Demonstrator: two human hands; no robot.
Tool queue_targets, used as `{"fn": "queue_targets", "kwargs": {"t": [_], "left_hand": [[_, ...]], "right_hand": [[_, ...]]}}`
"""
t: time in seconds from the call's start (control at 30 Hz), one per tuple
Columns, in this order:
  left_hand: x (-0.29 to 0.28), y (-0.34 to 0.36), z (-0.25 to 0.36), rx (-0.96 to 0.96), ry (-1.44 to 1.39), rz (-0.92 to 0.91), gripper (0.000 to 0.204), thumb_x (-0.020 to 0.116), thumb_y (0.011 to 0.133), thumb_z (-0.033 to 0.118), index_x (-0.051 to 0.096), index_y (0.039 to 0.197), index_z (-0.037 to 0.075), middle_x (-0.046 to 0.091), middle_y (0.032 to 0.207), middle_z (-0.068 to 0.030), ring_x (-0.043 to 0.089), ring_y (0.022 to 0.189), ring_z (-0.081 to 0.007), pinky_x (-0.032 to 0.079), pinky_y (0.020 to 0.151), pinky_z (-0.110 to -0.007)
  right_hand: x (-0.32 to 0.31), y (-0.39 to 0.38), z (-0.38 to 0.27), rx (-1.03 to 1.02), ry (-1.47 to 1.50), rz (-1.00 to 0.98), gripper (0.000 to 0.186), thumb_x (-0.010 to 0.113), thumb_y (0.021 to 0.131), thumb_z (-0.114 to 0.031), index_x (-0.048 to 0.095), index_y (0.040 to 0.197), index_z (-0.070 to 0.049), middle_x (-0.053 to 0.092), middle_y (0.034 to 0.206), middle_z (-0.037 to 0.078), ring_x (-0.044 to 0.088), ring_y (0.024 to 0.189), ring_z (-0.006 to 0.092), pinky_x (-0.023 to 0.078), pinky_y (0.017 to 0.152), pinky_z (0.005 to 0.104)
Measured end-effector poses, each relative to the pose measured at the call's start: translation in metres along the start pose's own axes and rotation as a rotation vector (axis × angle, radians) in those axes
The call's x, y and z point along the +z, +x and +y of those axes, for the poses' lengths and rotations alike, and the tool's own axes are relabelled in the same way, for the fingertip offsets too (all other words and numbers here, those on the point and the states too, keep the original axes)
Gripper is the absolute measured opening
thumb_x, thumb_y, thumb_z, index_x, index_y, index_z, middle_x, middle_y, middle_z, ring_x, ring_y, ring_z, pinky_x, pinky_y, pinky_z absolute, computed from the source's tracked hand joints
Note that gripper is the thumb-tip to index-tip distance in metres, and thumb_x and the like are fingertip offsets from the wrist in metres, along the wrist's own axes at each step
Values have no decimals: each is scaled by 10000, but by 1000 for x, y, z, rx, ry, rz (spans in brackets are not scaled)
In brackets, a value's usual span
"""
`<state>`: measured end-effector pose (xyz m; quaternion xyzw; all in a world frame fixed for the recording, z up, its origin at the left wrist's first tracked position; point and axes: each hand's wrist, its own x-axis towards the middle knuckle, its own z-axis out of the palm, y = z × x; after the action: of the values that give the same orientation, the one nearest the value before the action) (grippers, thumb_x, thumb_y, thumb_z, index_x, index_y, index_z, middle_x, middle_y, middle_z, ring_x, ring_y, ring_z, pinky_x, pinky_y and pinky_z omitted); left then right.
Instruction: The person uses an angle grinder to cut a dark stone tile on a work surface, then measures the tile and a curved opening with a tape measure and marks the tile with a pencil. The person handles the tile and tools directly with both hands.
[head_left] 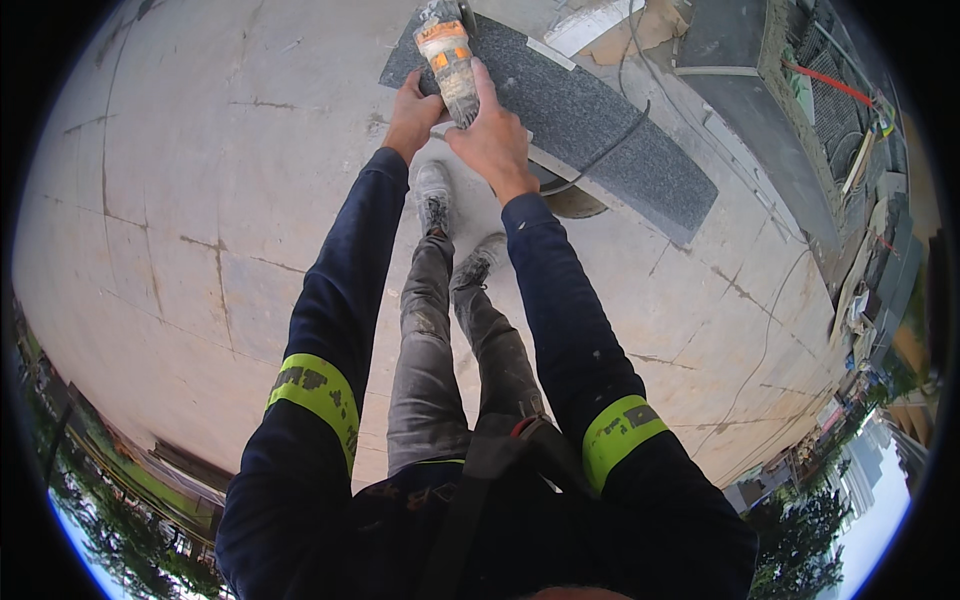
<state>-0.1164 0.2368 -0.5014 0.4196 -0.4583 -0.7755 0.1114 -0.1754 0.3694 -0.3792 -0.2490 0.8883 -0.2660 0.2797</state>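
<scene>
A speckled dark grey stone slab [610,150] lies slanting across the upper middle, a pale floor [180,170] around it. A dusty orange angle grinder [442,50] with a black cord [630,130] is over the slab's left end. My right hand [492,145] is closed round the grinder's lower body. My left hand [412,120] is left of the grinder, fingers curled on the slab's near edge. Under the slab, a dark rounded object [570,205] is partly hidden. My dusty shoes [433,195] stand just below the slab.
At the upper right are stacked grey slabs [730,40], a red bar [830,85], mesh [820,120] and scraps of board [625,30]. More materials line the right rim [870,300]. A thin cable [765,350] crosses the floor. Trees [800,540] show at the lower rim.
</scene>
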Motion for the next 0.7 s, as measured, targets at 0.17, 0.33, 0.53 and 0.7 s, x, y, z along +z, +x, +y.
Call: {"fn": "queue_targets", "kwargs": {"t": [0.17,0.33,0.53,0.7], "left_hand": [[-7,5,-8,25,3,-6,866,700,842,-113,292,1604,-63,670,1275,-235,761,1015,-301,681,825,-393],[-2,5,-11,32,57,-22,863,698,835,-119,305,1601,-58,669,1269,-218,750,1044,-297,673,835,-387],[-6,7,-12,86,115,-16,816,690,835,-118,341,1571,-65,655,1304,-226,734,1105,-312,678,843,-397],[0,1,1,27,7,-10,759,626,845,-154,358,1550,-66,650,1302,-231,734,1111,-339,687,864,-433]], "right_hand": [[2,3,-3,-19,21,12,1073,807,772,-219,243,1683,-273,764,1040,266,734,997,480,581,896,542],[4,8,1,-11,-6,27,1057,799,778,-226,250,1681,-266,764,1048,269,733,1006,483,576,908,551],[1,8,-8,33,-20,-25,1035,782,799,-261,239,1681,-268,756,1160,268,717,1083,491,567,964,528],[0,-15,-1,-6,-2,33,1062,787,760,-198,258,1680,-252,765,1057,264,737,1014,468,585,893,523]]}}
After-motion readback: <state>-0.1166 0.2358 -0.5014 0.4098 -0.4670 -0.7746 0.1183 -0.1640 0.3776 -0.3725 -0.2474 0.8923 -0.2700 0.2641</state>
